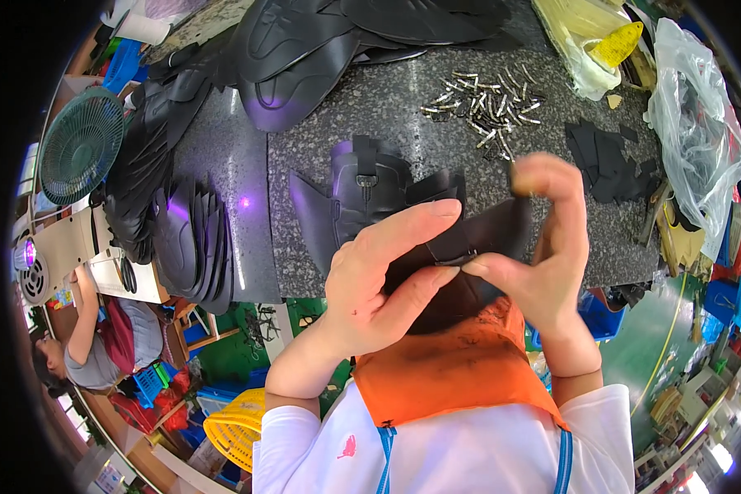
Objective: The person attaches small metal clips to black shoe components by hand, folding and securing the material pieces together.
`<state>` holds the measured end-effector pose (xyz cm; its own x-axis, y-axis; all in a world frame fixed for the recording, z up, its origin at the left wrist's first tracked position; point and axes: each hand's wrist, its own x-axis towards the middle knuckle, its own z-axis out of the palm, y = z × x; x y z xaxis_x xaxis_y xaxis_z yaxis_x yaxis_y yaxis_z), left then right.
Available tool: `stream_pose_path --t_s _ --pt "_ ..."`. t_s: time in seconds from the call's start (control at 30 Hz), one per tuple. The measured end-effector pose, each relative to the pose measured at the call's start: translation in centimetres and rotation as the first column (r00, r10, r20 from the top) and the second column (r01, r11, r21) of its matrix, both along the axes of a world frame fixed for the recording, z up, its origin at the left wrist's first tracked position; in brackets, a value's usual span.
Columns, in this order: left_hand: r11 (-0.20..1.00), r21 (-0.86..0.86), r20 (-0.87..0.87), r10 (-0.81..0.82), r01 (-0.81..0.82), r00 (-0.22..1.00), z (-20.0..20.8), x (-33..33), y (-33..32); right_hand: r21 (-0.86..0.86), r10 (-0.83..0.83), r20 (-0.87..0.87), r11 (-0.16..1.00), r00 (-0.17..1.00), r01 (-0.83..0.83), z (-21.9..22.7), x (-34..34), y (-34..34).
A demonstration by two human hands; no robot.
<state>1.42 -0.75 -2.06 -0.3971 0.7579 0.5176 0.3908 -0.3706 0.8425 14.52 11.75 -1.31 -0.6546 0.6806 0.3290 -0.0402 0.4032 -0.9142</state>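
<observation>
A dark leather shoe upper (502, 226) is held just over the near table edge, in front of my orange apron (461, 370). My left hand (379, 284) grips it from the left, its thumb on a narrow strap (449, 245) and its index finger stretched above. The thumb of my right hand (552, 255) presses the same strap, almost touching the left thumb. My other right fingers curl above and are blurred at the tips. Beyond my left hand another black upper (366, 173) with a buckled strap lies on the table. What my hands cover underneath is hidden.
Small metal pieces (494, 107) lie in a heap on the speckled table (305, 148). Black leather panels (296, 49) are stacked at the back and left. Black scraps (605, 156) and plastic bags (692, 123) lie right. A co-worker (115, 346) sits left, below a fan (81, 144).
</observation>
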Motion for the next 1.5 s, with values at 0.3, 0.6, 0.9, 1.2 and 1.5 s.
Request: stream_pose_path --t_s 0.3,0.6,0.9,1.2,1.5 --pt "0.898 -0.405 0.557 0.093 0.172 0.825 0.3 0.4 -0.6 -0.257 0.146 0.003 0.956 0.989 -0.140 -0.8 0.5 0.1" --pt "0.877 -0.394 0.593 0.014 0.275 0.805 1.4 -0.1 -1.6 -0.235 0.205 0.064 0.954 0.977 -0.185 -0.9 0.2 -0.4" --pt "0.809 -0.527 0.486 0.037 0.259 0.873 0.8 -3.4 -1.7 -0.227 0.161 0.094 0.964 0.983 -0.136 -3.5 -1.3 -2.0" --pt "0.829 -0.168 -0.765 0.232 -0.534 0.601 -3.3 -15.2 5.8 0.758 -0.667 0.453 0.637 0.591 0.137 -5.9 5.2 11.8" --pt "0.645 -0.229 -0.923 0.094 -0.729 0.373 -3.7 -30.7 15.7 0.576 -0.593 0.521 0.775 0.614 0.260 -5.8 4.7 12.0"
